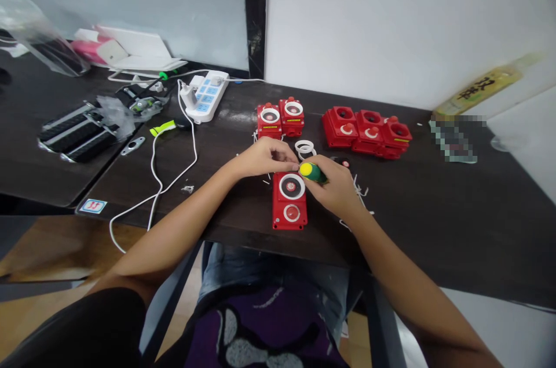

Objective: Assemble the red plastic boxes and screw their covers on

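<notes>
My right hand point(332, 185) is shut on a screwdriver point(311, 172) with a yellow and green handle, its shaft hidden by my fingers. Just below the screwdriver lies a red push-button box point(289, 208) with white rings on its face. My left hand point(264, 158) sits at that box's top edge, fingers curled toward the screwdriver handle; anything inside them is hidden. Two white rings point(304, 149) lie just beyond my left fingertips, and two similar red boxes point(274, 119) stand farther back.
A row of joined red boxes point(367, 133) stands to the right on the dark desk point(434, 223). At the left are a white power strip point(207, 95), a white cable point(174, 174), and a black ribbed object point(76, 135). Small white scraps lie around the hands.
</notes>
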Demonstrator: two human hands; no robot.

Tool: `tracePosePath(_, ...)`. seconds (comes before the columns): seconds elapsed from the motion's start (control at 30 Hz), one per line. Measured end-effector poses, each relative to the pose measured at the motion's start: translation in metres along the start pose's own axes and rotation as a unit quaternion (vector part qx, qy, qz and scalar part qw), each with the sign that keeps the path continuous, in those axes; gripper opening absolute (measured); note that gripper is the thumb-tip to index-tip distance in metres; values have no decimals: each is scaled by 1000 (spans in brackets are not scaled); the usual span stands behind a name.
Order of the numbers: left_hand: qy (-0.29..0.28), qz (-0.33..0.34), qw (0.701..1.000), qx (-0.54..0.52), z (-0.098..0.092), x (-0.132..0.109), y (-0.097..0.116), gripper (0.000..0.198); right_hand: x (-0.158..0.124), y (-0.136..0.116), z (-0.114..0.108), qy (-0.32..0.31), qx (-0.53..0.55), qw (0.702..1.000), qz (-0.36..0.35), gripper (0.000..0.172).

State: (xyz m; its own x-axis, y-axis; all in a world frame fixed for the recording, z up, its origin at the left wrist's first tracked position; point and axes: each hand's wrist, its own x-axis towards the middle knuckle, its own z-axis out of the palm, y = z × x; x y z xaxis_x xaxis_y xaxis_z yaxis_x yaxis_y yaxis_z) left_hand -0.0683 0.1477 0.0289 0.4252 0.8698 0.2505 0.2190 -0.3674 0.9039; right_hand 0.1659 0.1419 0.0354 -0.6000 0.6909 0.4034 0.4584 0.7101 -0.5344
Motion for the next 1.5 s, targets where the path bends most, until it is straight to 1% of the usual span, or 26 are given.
tracePosePath(0.13,-5,-1,1000,14,-5,0,1,22,-1,1,1,-7,4,1000,-5,18)
tracePosePath(0.23,34,-23,997,70,-19,-2,-1,24,-2,1,-5,11,-6,1000,-15,18)
tracePosePath(0.3,64,-26,986,155,-30,-3,-6,23,-3,0,-9,22,-21,1000,-5,17)
tracePosePath(0.37,54,-26,969,239,-38,-4,-13,21,-4,0,-13,27,-36,999,8,18)
tracePosePath(0.47,8,-34,956,293,-43,-3,-24,17,-7,1,-13,20,-38,999,-5,20)
tracePosePath(0.6,-37,-50,950,305,-38,0,-34,12,-8,2,-9,-3,-10,999,-47,23)
tracePosePath(0.67,-49,-58,950,304,-37,1,-36,11,-8,2,-8,-10,-8,998,-54,24)
tracePosePath(0.77,-52,-63,951,297,-36,1,-36,11,-9,2,-9,-1,-17,998,-55,24)
tracePosePath(0.83,-42,-63,952,297,-36,0,-35,13,-10,2,-10,12,-22,999,-45,23)
tracePosePath(0.93,-12,-50,957,287,-35,-2,-29,17,-11,2,-11,32,-29,999,-24,23)
tracePosePath(1.0,14,-43,967,250,-32,-2,-24,20,-11,3,-11,47,-37,998,-21,23)
tracePosePath(1.07,24,-46,981,189,-27,-2,-16,24,-10,3,-10,76,-31,996,-37,23)
tracePosePath(1.1,13,-49,987,154,-23,-2,-13,26,-9,3,-10,93,-19,994,-49,24)
tracePosePath(1.13,-11,-49,991,122,-20,-2,-9,28,-9,3,-10,109,-3,992,-62,23)
tracePosePath(1.2,-75,-47,993,76,-15,-1,-2,30,-8,2,-12,127,38,988,-76,18)
tracePosePath(1.27,-125,-49,990,49,-12,-1,3,31,-7,2,-15,127,82,986,-71,11)
tracePosePath(1.33,-148,-59,987,26,-11,-1,5,32,-7,1,-18,133,151,978,-55,10)
tracePosePath(1.4,-163,-67,984,3,-11,-1,6,35,-7,-3,-21,152,253,955,-36,18)
tracePosePath(1.43,-173,-69,983,-4,-11,-2,6,37,-7,-7,-22,161,313,936,-24,22)
tracePosePath(1.5,-188,-65,980,-2,-8,-3,6,40,-9,-21,-24,178,424,888,3,28)
